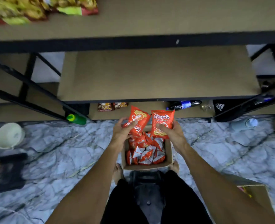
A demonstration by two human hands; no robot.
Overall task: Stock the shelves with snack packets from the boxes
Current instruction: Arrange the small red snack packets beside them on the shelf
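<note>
An open cardboard box [168, 152] stands on the floor between my feet, filled with several red and white snack packets [147, 153]. My left hand [121, 132] grips one red packet [137, 119] above the box's far edge, thumb across its front. Beside it my right hand [172, 132] grips a second red packet [162, 122], held upright with its label facing me. A brown shelf board [157, 73] with a black frame lies bare just beyond the hands. The top shelf [166, 16] carries yellow and green snack packets [28, 10] at its far left.
On the lowest shelf lie two brown packets [112, 106], a dark bottle [184, 105] and a black bag [220, 107]. A green bottle [76, 118], a white bucket [10, 135] and a black stool [6, 172] stand left on the marble floor. Another carton [256, 196] sits at right.
</note>
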